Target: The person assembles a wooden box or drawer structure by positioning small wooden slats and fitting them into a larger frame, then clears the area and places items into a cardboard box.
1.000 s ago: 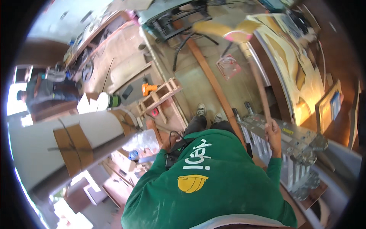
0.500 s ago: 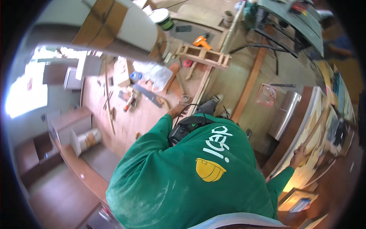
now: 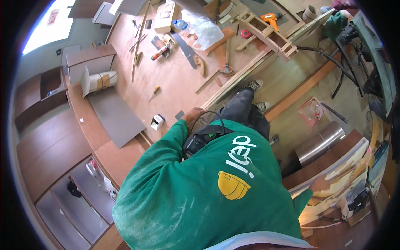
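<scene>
My left hand (image 3: 193, 115) lies on the near edge of the wooden worktop (image 3: 175, 100), its back showing and its fingers over the edge, with nothing seen in them. Beside it are a small black-and-white box (image 3: 157, 122) and a yellow-handled screwdriver (image 3: 156, 91). Farther along lie a hammer (image 3: 226, 69) and a handsaw (image 3: 187, 53). On the other side, my right hand (image 3: 320, 185) is over a pale, yellow-stained long board (image 3: 304, 186); its fingers are blurred and blend with the stain, so whether it holds anything is unclear.
A ladder-like wooden frame (image 3: 266, 35) and an orange drill (image 3: 271, 20) lie at the far side. Plastic bag (image 3: 204, 31) and bottle (image 3: 180, 24) stand nearby. Right of my legs are a shiny metal cylinder (image 3: 321, 143) and a plank (image 3: 300, 91). Cabinets (image 3: 46, 146) line the left.
The view has swung, bringing more of the worktop and left cabinets in. My right hand has come closer to my body, away from a long thin wooden strip. My left hand stays at the worktop edge.
</scene>
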`<state>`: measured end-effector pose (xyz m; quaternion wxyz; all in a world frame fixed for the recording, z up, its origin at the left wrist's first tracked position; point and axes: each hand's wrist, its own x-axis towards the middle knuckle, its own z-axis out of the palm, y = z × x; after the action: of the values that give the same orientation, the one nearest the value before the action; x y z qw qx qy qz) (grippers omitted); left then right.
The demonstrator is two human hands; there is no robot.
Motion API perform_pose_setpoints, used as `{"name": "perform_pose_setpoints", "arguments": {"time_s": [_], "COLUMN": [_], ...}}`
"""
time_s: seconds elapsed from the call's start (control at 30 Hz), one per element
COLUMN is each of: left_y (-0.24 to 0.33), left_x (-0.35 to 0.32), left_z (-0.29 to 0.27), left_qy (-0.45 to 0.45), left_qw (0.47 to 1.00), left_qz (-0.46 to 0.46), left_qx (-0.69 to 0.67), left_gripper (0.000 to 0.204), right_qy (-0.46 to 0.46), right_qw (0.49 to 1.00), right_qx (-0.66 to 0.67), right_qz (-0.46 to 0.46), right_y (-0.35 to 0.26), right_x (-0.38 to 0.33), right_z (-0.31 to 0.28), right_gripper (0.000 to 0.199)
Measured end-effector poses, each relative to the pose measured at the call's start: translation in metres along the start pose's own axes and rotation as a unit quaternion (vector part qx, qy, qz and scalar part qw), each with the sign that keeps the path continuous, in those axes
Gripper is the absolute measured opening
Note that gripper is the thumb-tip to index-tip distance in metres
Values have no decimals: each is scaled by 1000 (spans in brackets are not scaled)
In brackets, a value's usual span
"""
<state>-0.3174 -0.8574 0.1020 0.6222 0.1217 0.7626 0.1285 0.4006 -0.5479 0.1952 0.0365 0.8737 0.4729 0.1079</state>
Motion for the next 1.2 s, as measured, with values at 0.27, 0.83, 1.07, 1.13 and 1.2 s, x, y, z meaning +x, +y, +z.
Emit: {"name": "perform_pose_setpoints", "arguments": {"time_s": [0.27,0.83,1.07,1.13,1.2], "left_y": [-86,-7,-49,-19,-7], "left_x": [55,340,328,290,277], "left_z": [10,-4,-28,-47,-64], "left_qy": [9,347,292,309,300], "left_qw": [999,930,928,887,870], "left_qz": [16,-38,218,303,311], "left_qx": [44,115,74,159,237], "left_gripper": [50,89,44,40,39], "right_qy": [-256,-404,-432,-436,-412], "right_qw": [892,868,861,860,855], "right_qx": [311,95,70,53,35], "right_qz": [-203,-274,-258,-259,-312], "right_y": [-171,-287,-299,-305,-311], "right_x": [-88,-422,-440,-439,-436], "right_z": [88,139,119,120,130], "right_gripper": [48,57,58,58,58]}}
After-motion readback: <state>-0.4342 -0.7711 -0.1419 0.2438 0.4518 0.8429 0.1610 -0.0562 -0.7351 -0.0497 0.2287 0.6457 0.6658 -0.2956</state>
